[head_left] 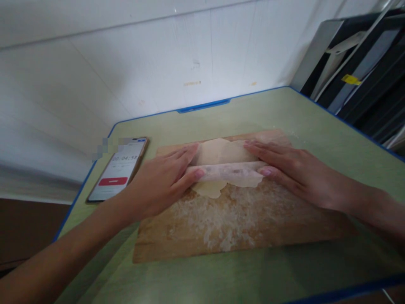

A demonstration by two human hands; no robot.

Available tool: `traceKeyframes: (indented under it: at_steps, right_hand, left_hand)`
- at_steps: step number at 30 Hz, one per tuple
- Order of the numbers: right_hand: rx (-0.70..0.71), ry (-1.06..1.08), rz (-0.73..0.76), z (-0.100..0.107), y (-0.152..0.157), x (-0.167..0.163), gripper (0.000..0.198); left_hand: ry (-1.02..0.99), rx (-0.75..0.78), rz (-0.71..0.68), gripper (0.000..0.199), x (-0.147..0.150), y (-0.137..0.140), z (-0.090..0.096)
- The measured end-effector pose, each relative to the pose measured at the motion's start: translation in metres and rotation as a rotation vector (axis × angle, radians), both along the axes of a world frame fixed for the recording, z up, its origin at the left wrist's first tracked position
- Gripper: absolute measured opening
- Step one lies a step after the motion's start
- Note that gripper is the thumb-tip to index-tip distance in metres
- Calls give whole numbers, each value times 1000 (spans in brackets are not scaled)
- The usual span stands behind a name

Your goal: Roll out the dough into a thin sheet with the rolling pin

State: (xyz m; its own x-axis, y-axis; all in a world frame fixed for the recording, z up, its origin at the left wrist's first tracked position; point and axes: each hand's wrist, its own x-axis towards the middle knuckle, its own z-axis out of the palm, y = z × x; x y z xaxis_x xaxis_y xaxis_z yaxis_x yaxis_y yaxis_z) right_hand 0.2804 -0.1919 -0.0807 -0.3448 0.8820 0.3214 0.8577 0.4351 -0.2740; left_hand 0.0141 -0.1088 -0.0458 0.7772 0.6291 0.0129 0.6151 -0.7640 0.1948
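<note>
Floured wooden board (pixel 240 223) closest up, on green table (pixel 196 274). Left hand (pixel 158 181) and right hand (pixel 287 169) lie flat, fingers together, pressing ends of rolled dough wrapper (pixel 228 171). Phone (pixel 118 174) sits left of board.

Before you: one bench (pixel 275 107), pale green top with a blue edge strip, its far corners rounded and a thicker blue piece (pixel 204 105) set midway along the far edge. Behind it, one wall (pixel 126 63) of white panels, seams running across and down, with a few small scuffs and stains low near the bench. To your right, a stack of dark flat panels (pixel 363 76) with pale metal frames leaning against the wall corner, one carrying a small yellow label (pixel 351 79). To your left, below the white wall, a dark brown surface (pixel 25 228). Light is soft and even, brightest on the wall straight ahead.
</note>
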Motion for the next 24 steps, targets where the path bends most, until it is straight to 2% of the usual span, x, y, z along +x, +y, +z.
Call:
traceKeyframes:
  at_steps: [7,13,16,24]
  right_hand:
    - [127,-120,21,-2,-11,-5,50]
    - [191,-142,25,-7,-24,-8,49]
    - [196,-161,27,-10,-31,-10,50]
    - [203,-253,28,-14,-49,-12,62]
  left_hand:
    - [26,96,4,76,-9,-17,-4]
    - [16,194,-46,70,-16,-32,-10]
    - [-30,225,-70,66,-21,-41,-16]
    - [-25,308,-87,76,-25,-62,-24]
